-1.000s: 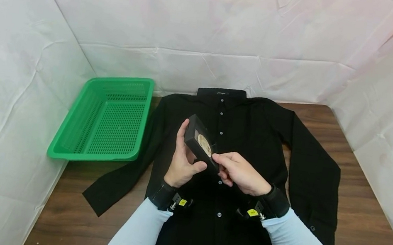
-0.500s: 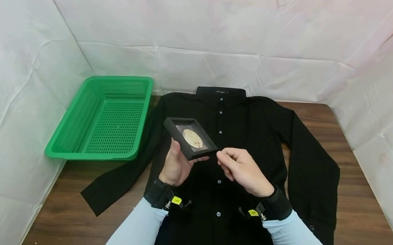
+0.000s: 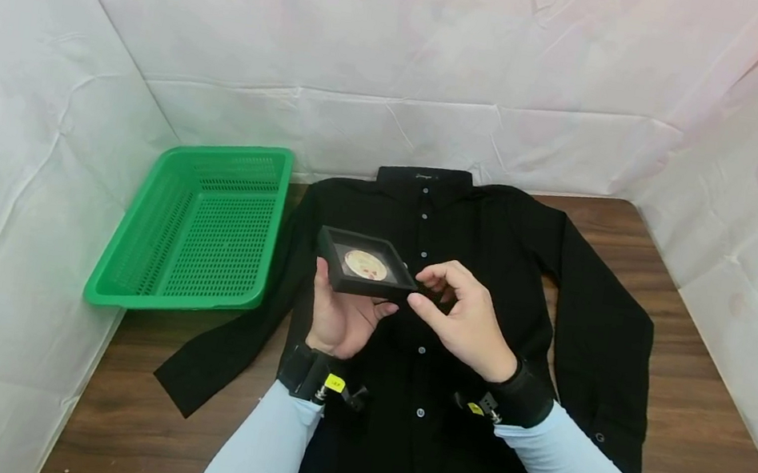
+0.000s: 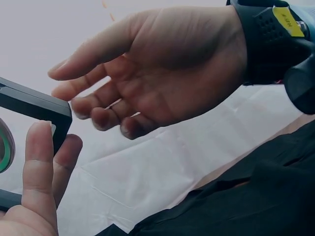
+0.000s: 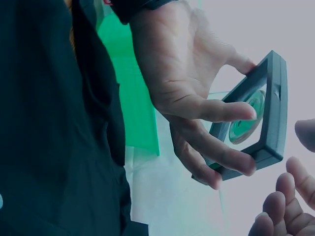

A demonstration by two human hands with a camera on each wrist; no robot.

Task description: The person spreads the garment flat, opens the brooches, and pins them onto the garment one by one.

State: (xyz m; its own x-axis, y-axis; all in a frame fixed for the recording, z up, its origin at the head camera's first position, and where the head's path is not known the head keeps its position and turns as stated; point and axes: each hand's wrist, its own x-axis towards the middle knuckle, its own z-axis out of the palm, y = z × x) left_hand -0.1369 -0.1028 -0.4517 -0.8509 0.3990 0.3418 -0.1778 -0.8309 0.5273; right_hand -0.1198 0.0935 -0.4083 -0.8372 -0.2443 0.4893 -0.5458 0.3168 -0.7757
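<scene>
With my left hand (image 3: 341,322) I hold the black case (image 3: 373,290), its round disc (image 3: 365,265) facing up, above the black shirt (image 3: 512,271); thumb at one edge, fingers beneath. My right hand (image 3: 469,322), loosely half-curled and gripping nothing, hangs just beside its corner. Viewing it seems the step; shifting it calls for a steady left-hand grip.

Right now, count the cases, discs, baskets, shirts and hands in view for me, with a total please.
Case: 1
Disc: 1, in the case
Basket: 1
Shirt: 1
Hands: 2, left hand and right hand
Total: 6
</scene>
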